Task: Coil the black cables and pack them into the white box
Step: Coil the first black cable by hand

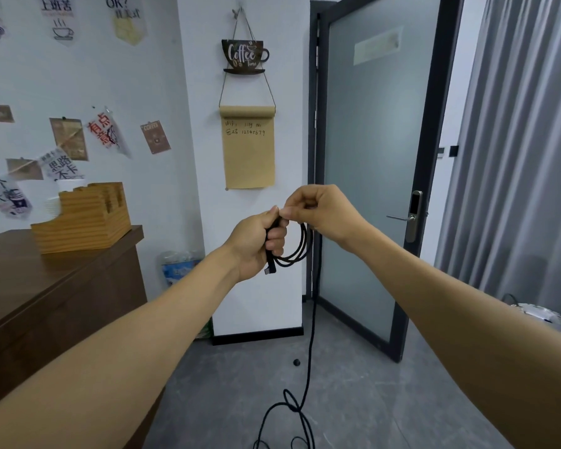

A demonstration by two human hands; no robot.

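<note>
A black cable (312,322) is held up at chest height in front of me. My left hand (259,239) grips a small coil of it, with the plug end sticking out below the fist. My right hand (318,211) pinches the cable right beside the left thumb, fingers curled. From the coil the rest of the cable hangs straight down and lies in loose loops on the grey floor. The white box is not in view.
A brown wooden counter (46,286) stands at the left with a wooden organiser (81,218) on it. A frosted glass door (370,176) is ahead on the right, grey curtains (515,150) beyond it. A white fan (551,319) sits low at the right edge.
</note>
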